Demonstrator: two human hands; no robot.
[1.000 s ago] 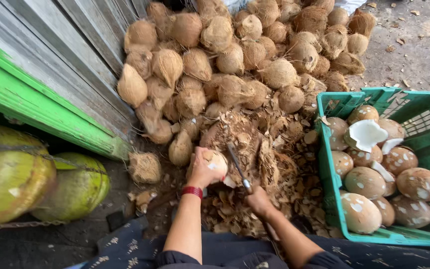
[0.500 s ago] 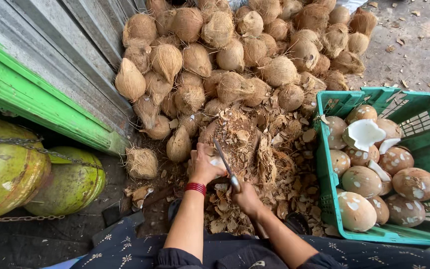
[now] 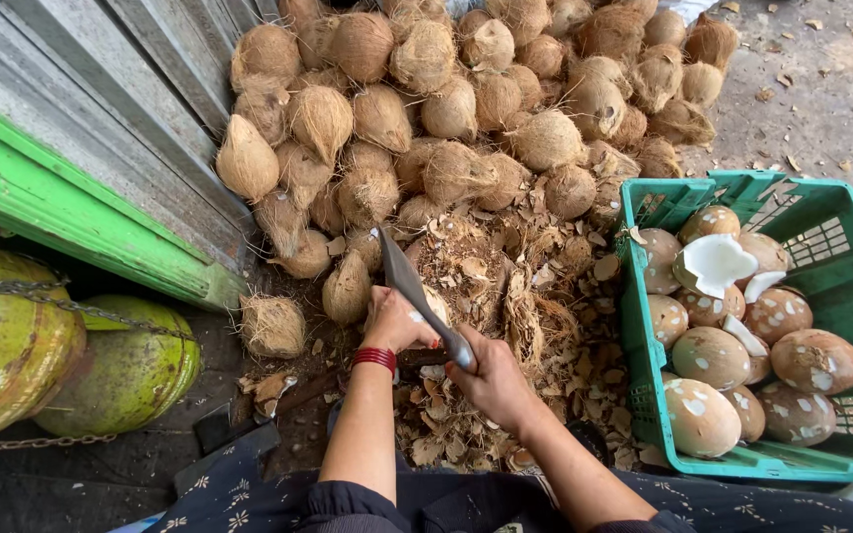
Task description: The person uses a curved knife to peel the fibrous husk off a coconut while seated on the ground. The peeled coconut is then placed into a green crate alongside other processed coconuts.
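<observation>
One knife, one coconut at the centre, about a dozen peeled coconuts in the green crate at 3 o'clock. The left hand grips the coconut — the right hand clamps the knife handle, blade pointing to 11 o'clock.

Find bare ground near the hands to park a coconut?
Free: concrete above the green crate, right of the husked pile. Crowded: husk scraps around the left hand and right hand with its knife; crate nearly full.
</observation>
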